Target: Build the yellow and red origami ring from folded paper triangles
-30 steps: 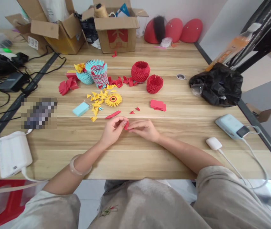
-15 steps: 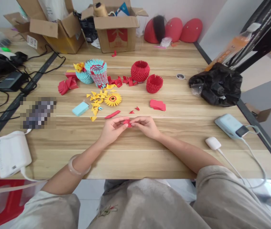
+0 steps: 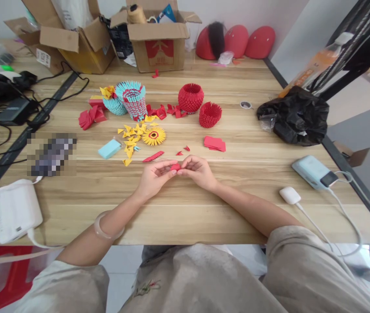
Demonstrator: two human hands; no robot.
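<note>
A small red paper piece [image 3: 175, 166] is pinched between my two hands near the table's middle. My left hand [image 3: 154, 177] holds its left side between thumb and fingers. On its right side, my right hand [image 3: 198, 173] grips it with thumb and bent fingertips. Two tiny folded red pieces [image 3: 179, 153] lie just beyond the hands. A stack of red paper slips [image 3: 215, 143] is at the right, and a red strip [image 3: 153, 156] lies at the left. Yellow folded pieces [image 3: 129, 143] surround a yellow paper flower [image 3: 154, 135].
Farther back stand a blue and red paper vase [image 3: 133, 102], a round red vase [image 3: 191, 98] and a smaller red bowl [image 3: 210, 114]. A light blue paper pack [image 3: 109, 149] lies left. A black bag [image 3: 297, 115] and a power bank [image 3: 313, 172] are at right.
The red piece has turned a little between my fingers and shows a different shape. My right fingertips have shifted slightly and bent more.
</note>
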